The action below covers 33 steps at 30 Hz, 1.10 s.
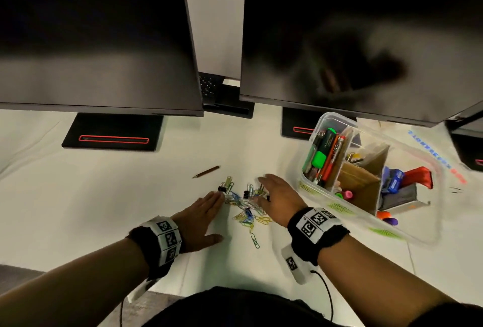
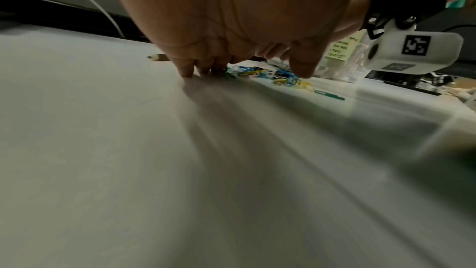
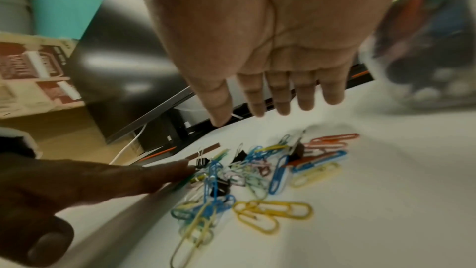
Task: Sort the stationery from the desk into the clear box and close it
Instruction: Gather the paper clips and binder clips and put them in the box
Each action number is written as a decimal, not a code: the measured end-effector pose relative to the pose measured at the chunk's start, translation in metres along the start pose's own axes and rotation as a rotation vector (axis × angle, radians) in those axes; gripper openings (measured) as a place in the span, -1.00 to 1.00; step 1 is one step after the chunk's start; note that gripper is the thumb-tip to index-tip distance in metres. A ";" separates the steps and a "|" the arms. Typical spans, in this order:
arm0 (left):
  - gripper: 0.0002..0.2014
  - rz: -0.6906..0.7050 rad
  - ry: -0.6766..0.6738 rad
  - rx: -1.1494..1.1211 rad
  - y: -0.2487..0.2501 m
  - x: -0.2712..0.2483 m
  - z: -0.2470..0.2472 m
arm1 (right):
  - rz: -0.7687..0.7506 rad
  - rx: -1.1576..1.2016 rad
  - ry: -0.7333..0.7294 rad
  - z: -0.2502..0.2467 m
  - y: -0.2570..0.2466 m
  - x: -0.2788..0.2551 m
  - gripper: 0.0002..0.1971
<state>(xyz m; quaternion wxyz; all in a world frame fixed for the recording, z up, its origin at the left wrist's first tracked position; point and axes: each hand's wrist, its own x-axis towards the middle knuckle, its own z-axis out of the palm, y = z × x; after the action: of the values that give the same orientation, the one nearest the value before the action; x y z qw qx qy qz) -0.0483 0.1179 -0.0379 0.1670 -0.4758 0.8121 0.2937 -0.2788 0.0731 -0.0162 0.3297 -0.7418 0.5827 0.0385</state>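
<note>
A heap of coloured paper clips (image 1: 247, 209) (image 3: 260, 172) (image 2: 280, 77) with small black binder clips (image 1: 222, 188) lies on the white desk between my hands. My left hand (image 1: 202, 215) rests flat on the desk left of the heap, fingers straight, fingertips (image 2: 186, 71) at its edge. My right hand (image 1: 278, 196) (image 3: 278, 97) hovers open just above the heap's right side, holding nothing. A brown pencil (image 1: 206, 171) lies further back. The clear box (image 1: 324, 120) stands open at the right, with pens, highlighters and cardboard dividers inside.
Two dark monitors (image 1: 104, 39) (image 1: 352, 39) hang over the back of the desk on black stands (image 1: 112, 130). One green paper clip (image 1: 254, 241) lies apart, nearer to me. The box's clear lid (image 1: 428, 159) sits behind the box at the right.
</note>
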 end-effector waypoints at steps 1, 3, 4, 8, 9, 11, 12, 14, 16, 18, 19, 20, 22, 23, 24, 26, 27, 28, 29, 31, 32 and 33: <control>0.20 0.024 -0.010 0.007 0.003 0.006 -0.001 | 0.056 -0.018 -0.010 0.001 0.004 -0.002 -0.37; 0.22 0.064 -0.037 0.021 0.010 0.017 -0.001 | 0.134 -0.074 -0.085 0.010 0.008 -0.008 -0.36; 0.20 0.078 -0.051 0.024 0.013 0.022 -0.002 | 0.138 -0.095 -0.108 0.015 0.009 -0.012 -0.36; -0.04 0.112 0.024 -0.148 0.013 0.023 -0.010 | 0.027 -0.036 -0.149 0.023 0.001 -0.024 -0.27; -0.14 0.121 0.128 -0.185 0.013 0.021 -0.012 | 0.024 -0.012 -0.142 0.022 0.000 -0.027 -0.19; -0.32 0.110 0.301 -0.167 0.011 0.020 -0.018 | 0.080 -0.033 -0.114 0.018 0.002 -0.031 0.03; -0.37 0.066 0.319 -0.156 0.010 0.020 -0.021 | 0.128 -0.061 -0.117 0.017 0.003 -0.034 0.13; -0.21 -0.096 0.246 -0.180 0.007 0.023 -0.027 | 0.196 -0.092 -0.153 0.020 0.005 -0.036 0.27; 0.00 -0.215 0.197 -0.233 0.005 0.030 -0.030 | 0.200 -0.092 -0.168 0.027 0.004 -0.034 0.35; 0.10 -0.267 0.158 -0.268 0.007 0.034 -0.031 | 0.203 -0.029 -0.148 0.033 0.002 -0.029 0.37; 0.11 -0.276 0.150 -0.279 0.009 0.037 -0.032 | 0.214 0.032 -0.129 0.033 0.000 -0.025 0.35; 0.10 -0.272 0.149 -0.296 0.010 0.040 -0.032 | 0.226 0.092 -0.106 0.033 -0.002 -0.022 0.32; 0.03 -0.249 0.155 -0.329 0.016 0.045 -0.033 | 0.235 0.167 -0.046 0.029 -0.004 -0.013 0.21; -0.02 -0.230 0.160 -0.339 0.018 0.048 -0.033 | 0.231 0.186 -0.014 0.026 -0.005 -0.009 0.12; -0.07 -0.204 0.166 -0.348 0.019 0.051 -0.034 | 0.225 0.198 0.020 0.023 -0.006 -0.005 0.02; -0.22 -0.142 0.176 -0.350 0.021 0.056 -0.035 | 0.219 0.207 0.065 0.018 -0.007 0.000 -0.11; -0.28 -0.120 0.183 -0.353 0.021 0.058 -0.037 | 0.219 0.202 0.079 0.015 -0.006 0.001 -0.11; -0.32 -0.115 0.193 -0.364 0.020 0.057 -0.040 | 0.219 0.191 0.088 0.014 -0.005 0.001 -0.08; -0.32 -0.115 0.209 -0.381 0.019 0.057 -0.043 | 0.220 0.174 0.088 0.013 -0.004 0.002 -0.02; -0.20 -0.126 0.225 -0.384 0.016 0.056 -0.048 | 0.221 0.119 0.052 0.012 -0.002 0.002 0.12; -0.09 -0.133 0.197 -0.361 0.016 0.056 -0.049 | 0.217 0.081 0.023 0.013 -0.002 0.003 0.17; 0.01 -0.143 0.156 -0.331 0.018 0.055 -0.049 | 0.203 0.046 -0.002 0.014 -0.003 0.005 0.18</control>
<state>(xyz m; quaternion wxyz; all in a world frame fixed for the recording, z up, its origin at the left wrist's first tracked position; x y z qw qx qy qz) -0.0902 0.0560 -0.0243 0.0434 -0.5745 0.7275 0.3726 -0.2701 0.0766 -0.0281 0.3417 -0.6710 0.6553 0.0588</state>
